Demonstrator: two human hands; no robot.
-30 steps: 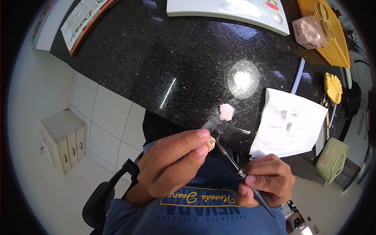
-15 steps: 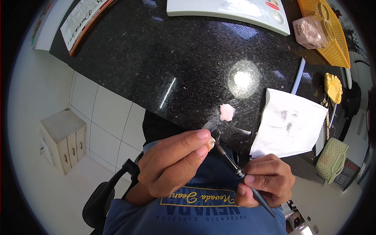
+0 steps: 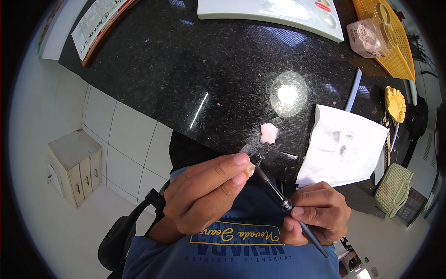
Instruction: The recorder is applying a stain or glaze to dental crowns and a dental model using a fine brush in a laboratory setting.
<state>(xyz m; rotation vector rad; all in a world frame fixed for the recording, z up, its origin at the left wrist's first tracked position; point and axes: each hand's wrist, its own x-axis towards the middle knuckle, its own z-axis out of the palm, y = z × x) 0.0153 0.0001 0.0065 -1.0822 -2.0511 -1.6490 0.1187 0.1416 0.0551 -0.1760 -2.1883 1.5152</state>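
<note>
Small ivory tooth-like piece (image 3: 251,170), slim dark-handled brush-like tool (image 3: 284,203), one per hand.
I see left hand (image 3: 202,195) pinching piece, thumb to finger; right hand (image 3: 320,211) closed round tool, tip just beside piece at three o'clock. Pale-pink blob (image 3: 268,133) at piece's one o'clock on black speckled stone counter (image 3: 162,69).

Counter (image 3: 176,83), upper centre of the frame, bears: slab (image 3: 269,10), top edge; panel (image 3: 98,33), upper left; lump (image 3: 268,133), centre, left of sheet (image 3: 346,153); strip (image 3: 354,90), behind sheet; cast (image 3: 395,105), right of strip; jar (image 3: 365,39), upper right, at left side of basket (image 3: 403,63).
Pouch (image 3: 394,190): lower right, right of sheet.
Cabinet (image 3: 76,167): far left.
Left hand (image 3: 202,193): lower centre, holds piece (image 3: 251,170).
Right hand (image 3: 320,216): right of it, holds tool (image 3: 275,189), tip near piece.
</note>
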